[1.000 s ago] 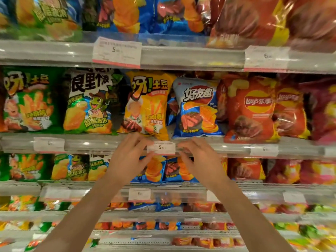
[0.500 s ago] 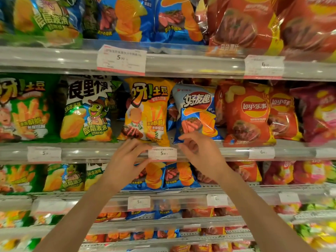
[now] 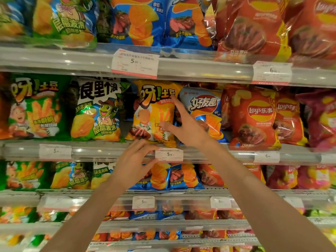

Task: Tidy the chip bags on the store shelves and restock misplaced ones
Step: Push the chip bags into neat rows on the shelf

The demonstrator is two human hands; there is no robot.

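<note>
Two hands up at the middle shelf (image 3: 94, 151). Right hand (image 3: 189, 128) has risen since half a second ago: then it sat low at the blue bag's bottom edge, now it is spread wide across the right side of the yellow bag (image 3: 154, 113), fingers apart, forefinger reaching near the bag's top print, thumb across its lower part. Touching or just off the foil: cannot tell. Nothing gripped. Left hand (image 3: 134, 160) has barely moved; it stays at the shelf rail, fingers loosely apart, tips at the left edge of the price tag (image 3: 169, 155), holding nothing.

Yellow bag stands upright on the middle shelf, between the frog bag (image 3: 98, 111) on its left and the blue bag (image 3: 205, 113) on its right, leaning slightly. Fry-stick picture, orange lettering, foil puffed. Red bags (image 3: 252, 117) fill the row further right.
</note>
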